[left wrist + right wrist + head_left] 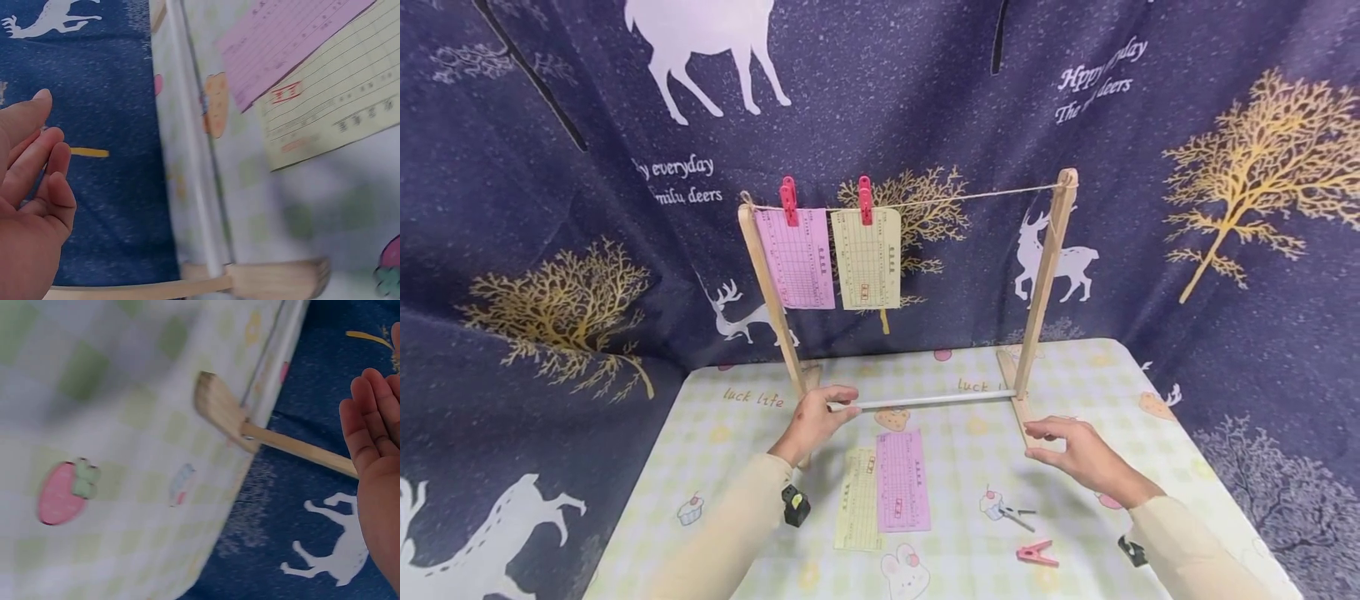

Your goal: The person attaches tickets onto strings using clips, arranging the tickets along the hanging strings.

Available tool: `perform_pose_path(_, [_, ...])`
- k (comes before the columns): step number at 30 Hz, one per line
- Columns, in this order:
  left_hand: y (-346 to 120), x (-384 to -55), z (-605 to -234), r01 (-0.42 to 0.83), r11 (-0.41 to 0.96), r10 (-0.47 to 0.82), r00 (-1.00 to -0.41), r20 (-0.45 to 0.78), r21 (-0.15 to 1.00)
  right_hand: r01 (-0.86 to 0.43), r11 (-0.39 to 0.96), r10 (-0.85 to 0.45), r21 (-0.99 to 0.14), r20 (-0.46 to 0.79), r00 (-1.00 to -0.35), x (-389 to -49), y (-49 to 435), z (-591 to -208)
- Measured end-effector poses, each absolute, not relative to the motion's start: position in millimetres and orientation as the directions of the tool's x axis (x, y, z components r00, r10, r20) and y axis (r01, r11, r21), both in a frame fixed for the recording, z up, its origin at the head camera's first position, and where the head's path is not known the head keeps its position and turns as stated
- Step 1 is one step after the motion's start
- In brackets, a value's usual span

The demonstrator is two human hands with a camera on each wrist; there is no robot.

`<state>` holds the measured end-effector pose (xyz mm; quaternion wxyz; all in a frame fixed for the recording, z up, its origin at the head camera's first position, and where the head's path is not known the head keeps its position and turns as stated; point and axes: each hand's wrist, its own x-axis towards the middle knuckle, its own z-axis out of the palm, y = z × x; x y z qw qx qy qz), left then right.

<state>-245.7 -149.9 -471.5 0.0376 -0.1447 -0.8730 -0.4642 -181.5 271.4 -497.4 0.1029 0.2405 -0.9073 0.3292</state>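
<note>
A wooden rack stands on the table, with a left post (pixel 769 292), a right post (pixel 1045 283) and a white rod (pixel 940 399) low between them. Red clothespins (pixel 865 200) hold a pink slip (pixel 797 262) and a yellow slip (pixel 868 260) on its string (pixel 977 196). My left hand (pixel 816 419) is by the left post's base, fingers loosely bent; the left wrist view shows nothing in the hand (pixel 34 187). Near the rack's right foot (pixel 1024 417) is my right hand (pixel 1078 452), holding nothing, its fingers (pixel 359 419) fairly straight in the right wrist view.
A second yellow slip (pixel 857 504) and pink slip (pixel 902 483) lie on the checked tablecloth (pixel 955 550), their edges meeting. Right of them lie a pinkish-red clothespin (pixel 1037 553) and a small grey clothespin-like object (pixel 1017 518). A dark blue patterned cloth (pixel 925 108) hangs behind the table.
</note>
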Motion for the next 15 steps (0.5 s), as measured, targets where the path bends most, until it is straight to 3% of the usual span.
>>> perform_pose_path(15, [-144.1,-250.8,-524.1,0.222,0.509,0.203,-0.97,0.135,0.831,-0.538,0.599,-0.378,-0.593,0.384,-0.843,-168.0,277.3,-535.9])
